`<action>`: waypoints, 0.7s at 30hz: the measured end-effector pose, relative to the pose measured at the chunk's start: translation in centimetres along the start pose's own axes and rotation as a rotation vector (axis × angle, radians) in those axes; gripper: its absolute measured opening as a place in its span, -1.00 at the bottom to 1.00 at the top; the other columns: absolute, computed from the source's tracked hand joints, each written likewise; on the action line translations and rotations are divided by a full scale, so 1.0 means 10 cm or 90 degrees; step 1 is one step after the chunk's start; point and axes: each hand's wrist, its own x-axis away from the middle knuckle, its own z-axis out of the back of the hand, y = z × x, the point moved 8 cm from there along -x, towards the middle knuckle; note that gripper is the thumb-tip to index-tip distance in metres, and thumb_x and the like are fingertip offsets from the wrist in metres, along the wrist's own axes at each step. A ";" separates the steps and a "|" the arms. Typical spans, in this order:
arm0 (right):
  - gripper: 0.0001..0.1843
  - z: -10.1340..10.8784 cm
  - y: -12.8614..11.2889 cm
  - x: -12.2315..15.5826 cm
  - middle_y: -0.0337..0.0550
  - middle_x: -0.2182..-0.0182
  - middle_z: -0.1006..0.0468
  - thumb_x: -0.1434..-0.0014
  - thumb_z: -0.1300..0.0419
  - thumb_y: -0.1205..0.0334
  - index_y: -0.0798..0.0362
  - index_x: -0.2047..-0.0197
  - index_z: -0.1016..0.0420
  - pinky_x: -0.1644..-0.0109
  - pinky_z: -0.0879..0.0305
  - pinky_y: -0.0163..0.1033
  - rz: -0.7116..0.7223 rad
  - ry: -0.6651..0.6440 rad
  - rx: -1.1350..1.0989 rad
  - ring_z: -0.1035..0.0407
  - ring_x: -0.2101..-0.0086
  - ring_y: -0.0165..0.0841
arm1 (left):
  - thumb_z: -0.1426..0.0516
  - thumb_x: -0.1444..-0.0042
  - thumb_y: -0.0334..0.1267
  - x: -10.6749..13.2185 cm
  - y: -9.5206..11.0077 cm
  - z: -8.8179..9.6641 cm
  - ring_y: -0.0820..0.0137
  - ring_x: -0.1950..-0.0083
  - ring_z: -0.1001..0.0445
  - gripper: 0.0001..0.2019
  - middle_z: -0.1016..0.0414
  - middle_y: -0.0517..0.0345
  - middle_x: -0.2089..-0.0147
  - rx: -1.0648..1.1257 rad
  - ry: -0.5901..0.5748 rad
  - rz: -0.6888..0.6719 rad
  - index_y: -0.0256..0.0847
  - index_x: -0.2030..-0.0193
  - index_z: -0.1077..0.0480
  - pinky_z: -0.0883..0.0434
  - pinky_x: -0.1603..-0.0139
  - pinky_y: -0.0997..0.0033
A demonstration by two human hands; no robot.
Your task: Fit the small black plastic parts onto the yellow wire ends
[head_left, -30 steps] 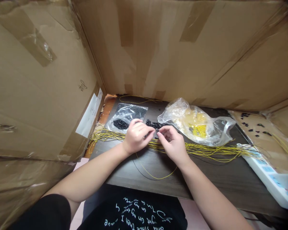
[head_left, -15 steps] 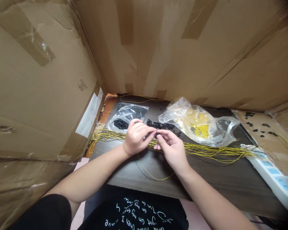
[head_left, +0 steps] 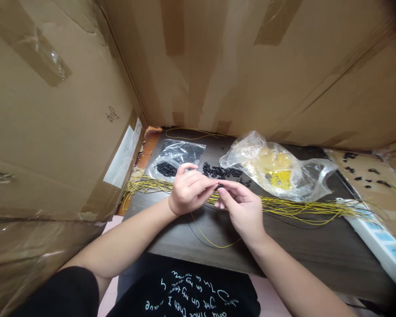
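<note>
Your right hand (head_left: 246, 212) is pinching a small black piece (head_left: 220, 186) between thumb and forefinger, the piece sitting right at their tips. Your left hand (head_left: 188, 193) is pressing thumb and forefinger together just beside it; whether they're gripping anything, I cannot tell. Yellow wires (head_left: 293, 206) are running beneath both hands, and loose black pieces (head_left: 218, 171) are lying just beyond your fingers.

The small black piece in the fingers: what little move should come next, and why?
Perhaps a gentle nudge of the small black piece toward the left hand: the right hand appears to pinch it, and both hands' fingertips meet right there. They hide most of it, so whether it joins anything is unclear.
</note>
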 end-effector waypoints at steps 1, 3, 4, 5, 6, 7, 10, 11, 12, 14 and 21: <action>-0.75 0.00 -0.01 0.00 -0.18 0.39 -0.63 -0.21 -0.35 0.11 0.01 0.07 -0.64 0.47 -0.51 -0.30 0.004 0.002 -0.002 -0.44 0.55 -0.45 | -0.26 -0.18 -0.36 0.00 0.00 0.00 0.48 0.37 -0.54 -0.88 -0.63 0.29 0.34 -0.001 0.002 -0.003 -0.13 0.15 -0.49 -0.37 -0.12 0.19; -0.78 0.00 -0.03 -0.01 -0.21 0.41 -0.62 -0.20 -0.35 0.14 0.01 0.09 -0.65 0.48 -0.50 -0.32 0.011 0.005 -0.008 -0.44 0.56 -0.46 | -0.26 -0.19 -0.35 0.00 0.00 0.00 0.49 0.37 -0.54 -0.89 -0.63 0.29 0.35 -0.001 0.001 -0.005 -0.13 0.15 -0.49 -0.37 -0.12 0.19; -0.79 0.00 -0.04 -0.01 -0.22 0.43 -0.62 -0.20 -0.36 0.16 0.01 0.10 -0.65 0.48 -0.50 -0.32 0.013 0.006 -0.010 -0.44 0.56 -0.46 | -0.26 -0.19 -0.35 0.00 0.01 0.01 0.49 0.38 -0.54 -0.89 -0.63 0.29 0.35 -0.002 0.001 -0.005 -0.13 0.15 -0.49 -0.37 -0.12 0.19; -0.80 0.00 -0.04 -0.01 -0.23 0.45 -0.61 -0.20 -0.36 0.17 0.01 0.10 -0.65 0.48 -0.50 -0.33 0.014 0.007 -0.011 -0.44 0.56 -0.46 | -0.26 -0.19 -0.35 0.00 0.01 0.01 0.49 0.38 -0.54 -0.90 -0.63 0.29 0.35 -0.002 0.001 -0.005 -0.13 0.15 -0.49 -0.37 -0.12 0.19; -0.80 0.00 -0.04 -0.01 -0.23 0.46 -0.61 -0.19 -0.36 0.17 0.01 0.11 -0.65 0.48 -0.50 -0.33 0.014 0.009 -0.012 -0.44 0.56 -0.46 | -0.26 -0.19 -0.35 0.00 0.01 0.01 0.49 0.38 -0.53 -0.90 -0.63 0.28 0.36 -0.002 0.001 -0.005 -0.13 0.16 -0.49 -0.37 -0.12 0.19; -0.80 0.00 -0.04 -0.01 -0.24 0.47 -0.60 -0.19 -0.36 0.18 0.01 0.11 -0.65 0.48 -0.50 -0.33 0.014 0.010 -0.012 -0.45 0.56 -0.46 | -0.26 -0.19 -0.35 -0.01 0.01 0.01 0.49 0.38 -0.53 -0.90 -0.62 0.28 0.36 -0.002 0.001 -0.006 -0.13 0.16 -0.49 -0.37 -0.11 0.19; -0.81 0.01 -0.04 0.00 -0.24 0.48 -0.60 -0.19 -0.36 0.18 0.01 0.12 -0.65 0.49 -0.50 -0.33 0.016 0.014 -0.008 -0.44 0.57 -0.46 | -0.27 -0.18 -0.36 -0.01 0.02 0.00 0.49 0.39 -0.53 -0.90 -0.62 0.28 0.36 -0.003 -0.001 -0.011 -0.13 0.17 -0.49 -0.37 -0.11 0.18; -0.81 0.01 -0.04 -0.01 -0.24 0.47 -0.61 -0.19 -0.36 0.18 0.01 0.12 -0.65 0.49 -0.50 -0.33 0.016 0.015 -0.007 -0.44 0.57 -0.46 | -0.27 -0.18 -0.36 -0.01 0.02 0.00 0.49 0.39 -0.53 -0.90 -0.62 0.28 0.36 -0.002 -0.001 -0.012 -0.14 0.17 -0.49 -0.37 -0.11 0.18; -0.81 0.01 -0.04 -0.01 -0.23 0.47 -0.61 -0.19 -0.36 0.17 0.01 0.12 -0.66 0.50 -0.50 -0.33 0.016 0.015 -0.006 -0.43 0.57 -0.46 | -0.27 -0.17 -0.37 -0.01 0.03 0.00 0.48 0.39 -0.53 -0.89 -0.62 0.28 0.37 -0.002 0.000 -0.015 -0.14 0.17 -0.49 -0.37 -0.11 0.17; -0.80 0.02 -0.03 -0.01 -0.23 0.47 -0.61 -0.19 -0.36 0.17 0.00 0.12 -0.66 0.50 -0.48 -0.33 0.015 0.015 -0.003 -0.43 0.57 -0.46 | -0.28 -0.17 -0.37 -0.01 0.04 0.00 0.48 0.39 -0.53 -0.89 -0.63 0.27 0.36 -0.003 0.001 -0.019 -0.14 0.17 -0.50 -0.37 -0.11 0.18; -0.79 0.07 0.03 -0.01 -0.24 0.47 -0.60 -0.21 -0.35 0.16 -0.04 0.08 -0.68 0.51 -0.41 -0.33 0.026 0.017 0.044 -0.38 0.60 -0.48 | -0.28 -0.16 -0.36 -0.01 0.05 -0.01 0.49 0.40 -0.52 -0.90 -0.61 0.28 0.39 -0.022 -0.003 -0.026 -0.15 0.19 -0.49 -0.37 -0.08 0.19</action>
